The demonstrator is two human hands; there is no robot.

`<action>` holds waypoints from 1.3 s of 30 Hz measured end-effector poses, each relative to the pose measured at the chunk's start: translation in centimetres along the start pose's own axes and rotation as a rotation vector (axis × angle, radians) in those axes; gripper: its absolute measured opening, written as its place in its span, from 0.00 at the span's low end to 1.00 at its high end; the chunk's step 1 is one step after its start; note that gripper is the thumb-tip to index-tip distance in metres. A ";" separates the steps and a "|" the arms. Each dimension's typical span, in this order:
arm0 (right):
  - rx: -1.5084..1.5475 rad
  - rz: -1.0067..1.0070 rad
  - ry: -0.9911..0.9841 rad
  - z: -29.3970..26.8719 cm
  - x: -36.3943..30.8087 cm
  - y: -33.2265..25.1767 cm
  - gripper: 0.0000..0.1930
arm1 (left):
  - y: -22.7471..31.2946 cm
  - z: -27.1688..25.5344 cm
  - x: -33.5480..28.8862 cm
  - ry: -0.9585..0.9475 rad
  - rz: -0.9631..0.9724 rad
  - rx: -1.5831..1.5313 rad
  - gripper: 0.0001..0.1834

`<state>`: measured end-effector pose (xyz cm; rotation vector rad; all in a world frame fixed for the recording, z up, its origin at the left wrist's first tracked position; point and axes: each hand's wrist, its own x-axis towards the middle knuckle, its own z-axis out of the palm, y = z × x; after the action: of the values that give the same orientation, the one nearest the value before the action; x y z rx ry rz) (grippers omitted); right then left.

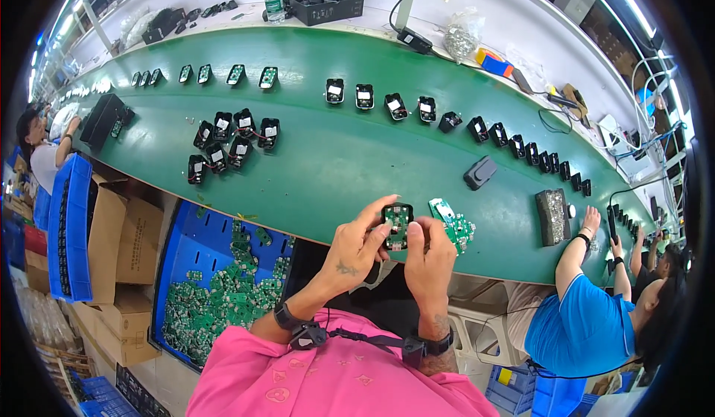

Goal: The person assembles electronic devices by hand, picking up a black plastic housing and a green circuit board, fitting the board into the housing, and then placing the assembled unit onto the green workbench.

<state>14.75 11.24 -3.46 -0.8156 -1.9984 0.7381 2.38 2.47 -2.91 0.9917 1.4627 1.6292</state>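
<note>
Left hand point(348, 257) and right hand point(430, 259) are both clamped on a little black casing point(385, 214), just below center frame, with a green circuit board point(400, 228) facing up inside it. Right beside the right hand there's a messy pile of loose boards point(452, 225) on the green worktop point(328, 171). Bit further up and right sits a dark closed shell point(480, 172). Bunch of open casings point(240, 151) clustered left of center, plus a long row of units point(427, 109) curving across the upper right. Lower left's got a blue crate point(199, 242) loaded with more green boards point(216, 298).
</note>
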 end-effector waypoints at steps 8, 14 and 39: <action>0.454 0.386 -0.520 -2.7 2.0 -0.4 0.20 | 1.3 -0.5 -0.3 -0.114 0.020 0.131 0.22; 0.223 0.183 -0.411 -2.2 1.7 -1.4 0.19 | 0.5 0.5 -0.5 0.002 0.203 0.316 0.21; 1.106 1.211 -0.562 3.7 5.3 3.6 0.14 | -2.4 -3.8 7.6 -0.070 -0.411 0.040 0.24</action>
<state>10.25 16.80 -5.41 -1.0771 -0.9077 2.6398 -4.38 7.83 -4.92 0.7026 1.5364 1.2613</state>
